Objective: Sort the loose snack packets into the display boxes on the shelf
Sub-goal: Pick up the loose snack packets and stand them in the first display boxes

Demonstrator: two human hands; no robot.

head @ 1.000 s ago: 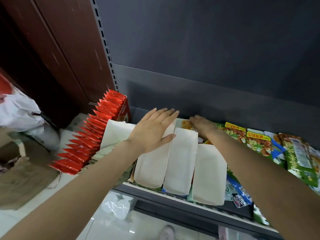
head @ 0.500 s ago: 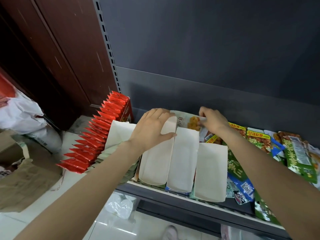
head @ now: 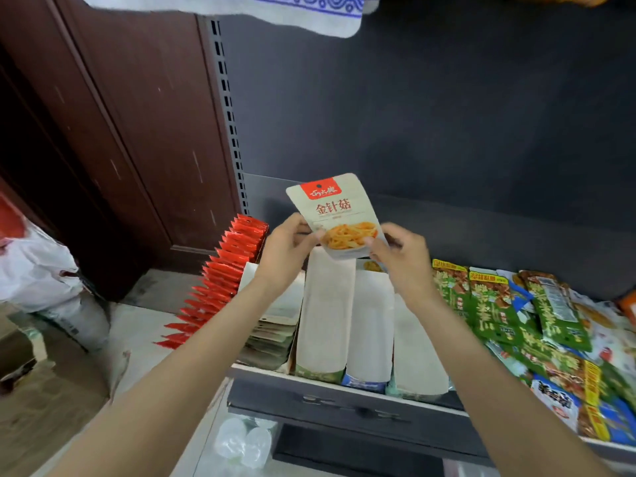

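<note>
A beige snack packet [head: 335,211] with a red label and a picture of orange strips is held upright above the shelf. My left hand [head: 287,251] pinches its lower left edge and my right hand [head: 401,258] pinches its lower right corner. Below the packet stand three narrow display boxes [head: 325,315] with white flaps, side by side at the shelf's front. A fourth box [head: 275,325] to their left holds stacked beige packets. Loose green and blue snack packets [head: 499,304] lie heaped on the shelf to the right.
A row of red packets [head: 220,277] stands in a box at the shelf's left end. The dark shelf edge [head: 344,404] runs below the boxes. A white bag [head: 38,266] and cardboard sit on the floor at left. Cloth hangs from above at the top.
My right hand drew the beige packet out from behind the boxes and raised it. My left hand left the box flap and took hold of the packet's left edge.
</note>
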